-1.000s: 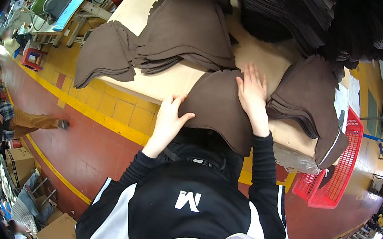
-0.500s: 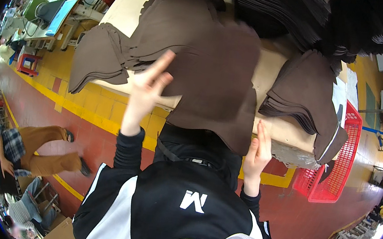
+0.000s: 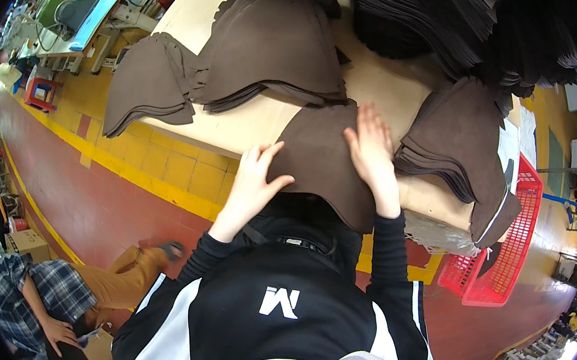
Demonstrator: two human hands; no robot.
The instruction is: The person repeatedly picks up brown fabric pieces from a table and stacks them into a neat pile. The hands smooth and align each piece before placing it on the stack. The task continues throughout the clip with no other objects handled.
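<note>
A dark brown, leather-like cut piece (image 3: 323, 159) lies at the near table edge, its curved lower end hanging over toward my body. My left hand (image 3: 252, 186) is at its left side, thumb and fingers apart, fingertips at the edge. Across from it, my right hand (image 3: 375, 151) rests flat along the piece's right side with fingers stretched out. Beyond my hands sits a fanned stack of similar brown pieces (image 3: 275, 43). Another stack (image 3: 450, 138) lies right of my right hand, and a smaller one (image 3: 153, 83) is at the far left.
Tall dark stacks (image 3: 420, 24) fill the back of the pale table (image 3: 267, 117). A red plastic basket (image 3: 520, 235) stands beyond the right edge. To the lower left, a person in a plaid shirt (image 3: 47, 295) is near a cardboard box. A green machine (image 3: 55, 11) stands at the back left.
A blurred brown piece between my hands no longer spans the middle; bare table shows there. My left hand moved nearer and rightward, my right hand forward onto the near piece. The person in plaid shifted.
</note>
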